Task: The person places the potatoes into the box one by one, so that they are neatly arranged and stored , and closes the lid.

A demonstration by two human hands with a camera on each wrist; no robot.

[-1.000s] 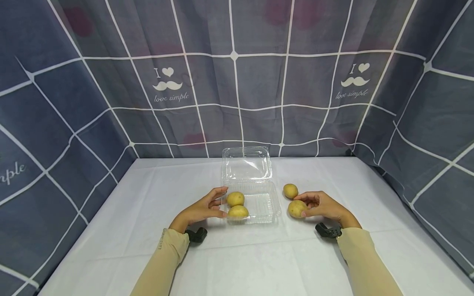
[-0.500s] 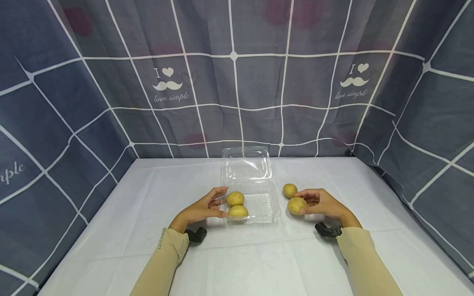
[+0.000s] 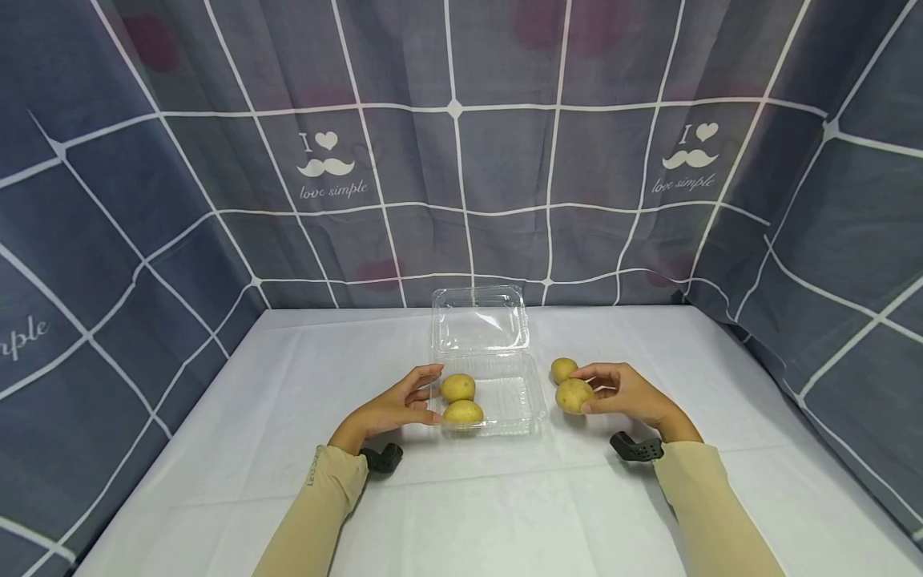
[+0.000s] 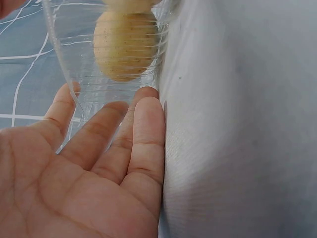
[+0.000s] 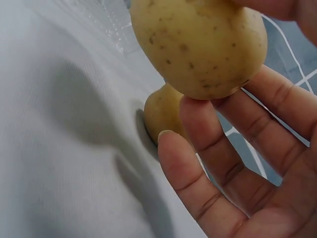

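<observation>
A large, oval, speckled yellow potato (image 3: 574, 396) is pinched in my right hand (image 3: 623, 393) just above the white cloth (image 3: 505, 505), beside a smaller, round yellow potato (image 3: 563, 369) that a low swing could send rolling. Held from one side, it could slip if my pinch slackens. My left hand (image 3: 397, 403), fingers loosely extended, rests against the clear, hinged plastic box (image 3: 512, 397) of two yellow potatoes (image 3: 458, 388), which could skid if bumped.

Diffuse light brightened the white tablecloth (image 3: 476, 513) in the head view, while the checked curtain (image 3: 512, 160) darkened toward nine and three o'clock, its lines slanting and stretched. Glare streaked the plastic clamshell lid (image 3: 481, 322) near centre. In the right wrist view, soft shadows fell toward eight o'clock of the nearer potato (image 5: 203, 47); the left wrist view looked hazy, greying toward four o'clock.
</observation>
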